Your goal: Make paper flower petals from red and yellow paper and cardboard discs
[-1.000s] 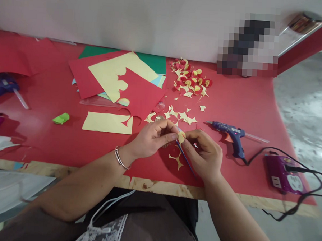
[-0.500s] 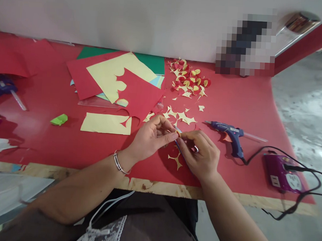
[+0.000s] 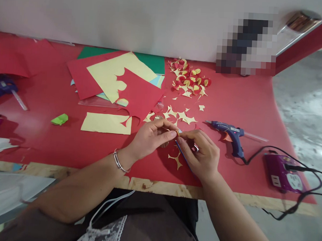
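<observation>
Both hands meet above the front middle of the red table. My left hand (image 3: 154, 136) pinches a small curled yellow and red paper piece (image 3: 177, 133) between thumb and fingers. My right hand (image 3: 202, 151) has its fingertips closed on the same piece, from the other side. A thin blue tool (image 3: 184, 156) runs beneath the right thumb and palm; its full shape is hidden. Just below the fingertips lies a yellow paper offcut (image 3: 177, 161). More yellow offcuts (image 3: 184, 116) are scattered beyond the hands.
Coloured sheets (image 3: 141, 92) are stacked at the back, with a yellow strip (image 3: 104, 124) in front. Red and yellow curled pieces (image 3: 190, 79) form a pile. A blue glue gun (image 3: 232, 133) lies right, wired to a purple power box (image 3: 283, 173). Green paper (image 3: 60, 119) lies left.
My left fingers have shifted slightly around the small piece, and their tips are closer together. A round, see-through thing now shows partly behind the left hand. The rest is nearly unchanged.
</observation>
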Motion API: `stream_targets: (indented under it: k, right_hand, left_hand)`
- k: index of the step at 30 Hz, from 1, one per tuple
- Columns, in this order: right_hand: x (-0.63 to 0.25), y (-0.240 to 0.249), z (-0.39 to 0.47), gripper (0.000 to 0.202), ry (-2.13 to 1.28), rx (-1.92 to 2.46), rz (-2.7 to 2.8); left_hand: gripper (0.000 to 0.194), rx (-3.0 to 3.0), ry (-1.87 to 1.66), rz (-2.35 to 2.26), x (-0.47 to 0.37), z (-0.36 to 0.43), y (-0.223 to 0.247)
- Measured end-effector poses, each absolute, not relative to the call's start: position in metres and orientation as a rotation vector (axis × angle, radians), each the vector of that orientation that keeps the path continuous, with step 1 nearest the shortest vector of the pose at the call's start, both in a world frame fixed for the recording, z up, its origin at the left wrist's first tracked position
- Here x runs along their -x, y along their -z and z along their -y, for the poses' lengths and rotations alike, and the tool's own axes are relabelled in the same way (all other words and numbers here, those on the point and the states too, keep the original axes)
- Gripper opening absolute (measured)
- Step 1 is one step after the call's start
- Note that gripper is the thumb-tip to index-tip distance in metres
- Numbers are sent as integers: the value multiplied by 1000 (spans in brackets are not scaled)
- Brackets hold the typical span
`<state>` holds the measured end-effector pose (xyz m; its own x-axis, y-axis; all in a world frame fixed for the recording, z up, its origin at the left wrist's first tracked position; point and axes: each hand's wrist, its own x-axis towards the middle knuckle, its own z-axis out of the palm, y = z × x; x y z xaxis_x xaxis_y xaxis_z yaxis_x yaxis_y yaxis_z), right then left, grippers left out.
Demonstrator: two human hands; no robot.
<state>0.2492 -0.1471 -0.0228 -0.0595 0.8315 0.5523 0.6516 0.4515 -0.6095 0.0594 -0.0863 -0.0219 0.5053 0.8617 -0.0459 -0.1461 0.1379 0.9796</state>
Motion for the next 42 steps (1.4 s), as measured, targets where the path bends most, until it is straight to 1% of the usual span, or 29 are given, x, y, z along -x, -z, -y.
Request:
stream_targets:
  k: [14,22,31,37,42]
  right_hand:
    - [-248,23,147,4,-245,1255,1816]
    - [-249,22,146,5,-268,1264,1820]
    - [-251,23,147,3,-314,1256,1809]
    - [-250,22,147,2,-323,1278,1792]
    - [-251,25,147,4,-336,1314,1792]
  left_hand:
    - [19,-1276,-902,-754,-61,86,24]
    - [28,-1227,-874,-755,-61,86,22]
    - [28,-1171,-829,-756,-60,85,25]
    - [23,-1223,-831,-742,-59,84,26]
    - [15,-1435,-894,-796,-59,85,23]
